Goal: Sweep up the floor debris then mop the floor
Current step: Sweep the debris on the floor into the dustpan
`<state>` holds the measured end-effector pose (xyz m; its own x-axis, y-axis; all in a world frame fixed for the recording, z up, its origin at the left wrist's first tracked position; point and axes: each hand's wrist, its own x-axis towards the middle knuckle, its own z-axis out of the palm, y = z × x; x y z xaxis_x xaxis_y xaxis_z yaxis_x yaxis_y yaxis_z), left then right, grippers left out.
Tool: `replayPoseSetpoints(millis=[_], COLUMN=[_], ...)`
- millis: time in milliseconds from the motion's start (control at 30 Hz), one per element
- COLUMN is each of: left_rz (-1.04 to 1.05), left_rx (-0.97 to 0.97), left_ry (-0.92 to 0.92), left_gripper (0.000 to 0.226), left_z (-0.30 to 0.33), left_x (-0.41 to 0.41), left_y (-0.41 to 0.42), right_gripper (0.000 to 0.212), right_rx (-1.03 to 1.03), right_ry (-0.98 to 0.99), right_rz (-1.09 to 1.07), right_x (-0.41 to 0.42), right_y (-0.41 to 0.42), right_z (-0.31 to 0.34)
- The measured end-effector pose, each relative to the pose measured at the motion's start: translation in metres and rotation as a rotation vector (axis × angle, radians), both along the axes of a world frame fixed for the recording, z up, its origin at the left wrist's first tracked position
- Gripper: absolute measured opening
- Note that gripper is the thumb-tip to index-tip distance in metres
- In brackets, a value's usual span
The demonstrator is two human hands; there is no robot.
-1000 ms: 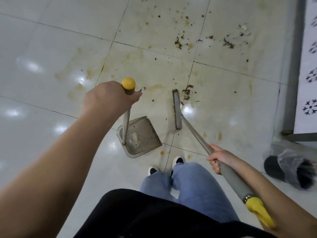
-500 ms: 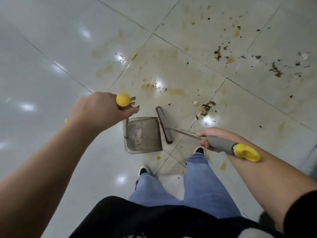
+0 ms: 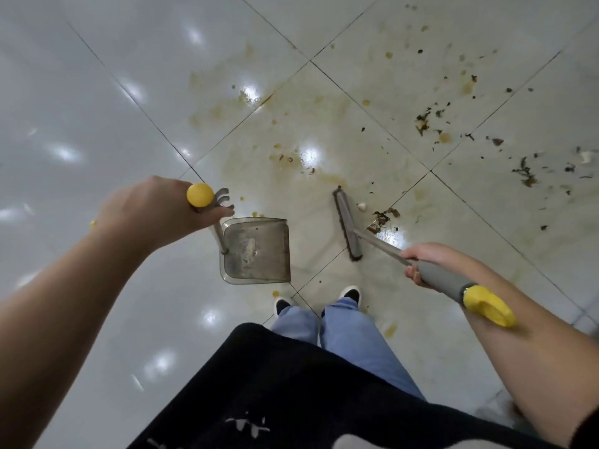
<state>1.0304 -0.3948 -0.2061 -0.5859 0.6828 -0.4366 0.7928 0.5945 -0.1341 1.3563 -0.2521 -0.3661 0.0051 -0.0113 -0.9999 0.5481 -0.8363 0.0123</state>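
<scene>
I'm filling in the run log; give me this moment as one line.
phase: sweeping | left hand: grips dustpan handle | right hand: grips broom | debris: beside broom head, not in pan

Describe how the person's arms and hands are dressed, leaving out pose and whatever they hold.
Both hands are bare: no gloves, rings or watch show on the left hand or the right hand. Both forearms are uncovered as far as the frame shows. A dark sleeve edge appears at the right arm's upper end; no sleeve is visible on the left arm.

Head-worn camera, looking steeply down, floor (image 3: 97, 92) near
</scene>
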Motion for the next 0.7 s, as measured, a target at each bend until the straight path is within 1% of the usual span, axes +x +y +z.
replayPoseSetpoints(millis=[167, 300, 367, 500, 700], left_rz=[0.022, 0.073, 0.094, 0.094, -0.026], left_rx=[0.062, 0.051, 0.065, 0.163, 0.132], left_ry=[-0.06, -0.156, -0.148, -0.077, -0.103], left_gripper=[0.059, 0.059, 0.06, 0.056, 0.069], left_z=[-0.002, 0.004, 0.01, 0.022, 0.03], left_x=[-0.012, -0.049, -0.074, -0.117, -0.192], left_y=[0.0, -0.012, -0.019, -0.028, -0.035], right_gripper=[0.033, 0.034, 0.037, 0.042, 0.032], right_rx=[0.011, -0.025, -0.042, -0.053, 0.035], right_ry=[0.028, 0.105, 0.15, 0.225, 0.326], right_rz=[-0.057, -0.154, -0.189, -0.223, -0.409], right_x=[-0.024, -0.054, -0.079, -0.145, -0.242], right_y=[-0.019, -0.023, -0.027, -0.043, -0.058], right_z=[0.021, 0.036, 0.04, 0.049, 0.06])
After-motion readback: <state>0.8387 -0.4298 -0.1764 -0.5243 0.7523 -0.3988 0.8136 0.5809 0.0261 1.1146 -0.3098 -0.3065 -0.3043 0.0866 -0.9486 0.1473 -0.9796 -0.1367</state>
